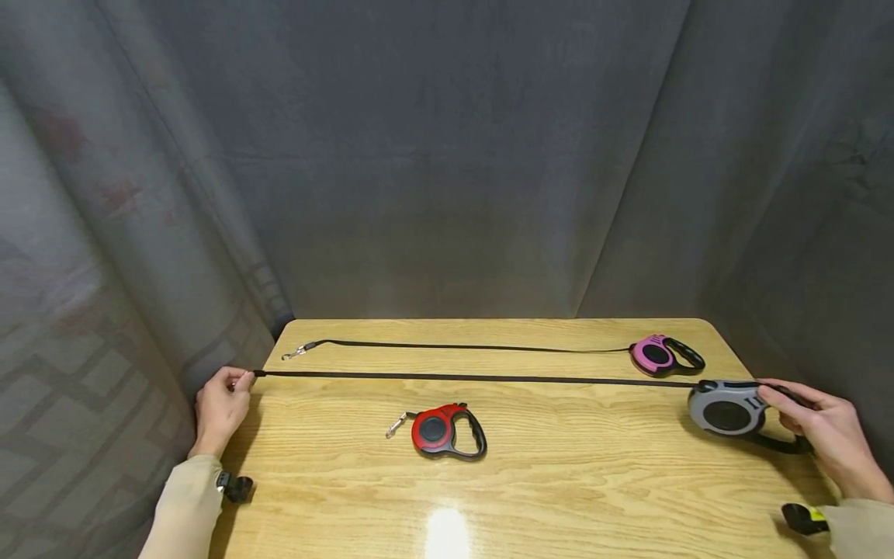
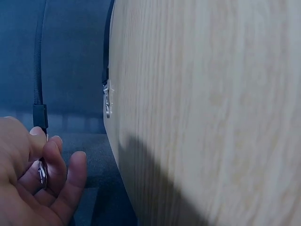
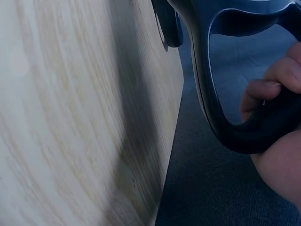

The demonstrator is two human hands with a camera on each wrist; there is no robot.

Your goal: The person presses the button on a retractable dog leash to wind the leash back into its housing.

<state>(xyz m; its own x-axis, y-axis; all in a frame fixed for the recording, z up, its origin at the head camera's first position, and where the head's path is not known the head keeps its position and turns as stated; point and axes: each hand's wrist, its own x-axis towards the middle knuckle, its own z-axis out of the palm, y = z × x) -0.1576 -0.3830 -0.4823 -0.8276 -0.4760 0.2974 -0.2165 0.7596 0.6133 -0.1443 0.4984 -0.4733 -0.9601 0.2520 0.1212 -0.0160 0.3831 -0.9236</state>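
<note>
Stretched straight across the head view is the black strap (image 1: 447, 377) of a grey retractable dog leash (image 1: 728, 414). My right hand (image 1: 827, 431) grips the leash by its black handle (image 3: 263, 127), with the fingers wrapped round it in the right wrist view. At the strap's other end my left hand (image 1: 222, 407) pinches the metal clip (image 2: 43, 172) between thumb and fingers, just below the strap's black end piece (image 2: 40, 116). The grey leash is held above the table, its shadow falling on the wood.
A pink retractable leash (image 1: 654, 355) lies at the back right, its strap (image 1: 475, 347) drawn out leftward to a metal clip (image 1: 299, 352). Nearer the middle lies a red retractable leash (image 1: 433, 431) with its clip (image 1: 396, 425) close to the case. Grey curtains (image 1: 447, 155) surround the wooden table (image 1: 559, 481).
</note>
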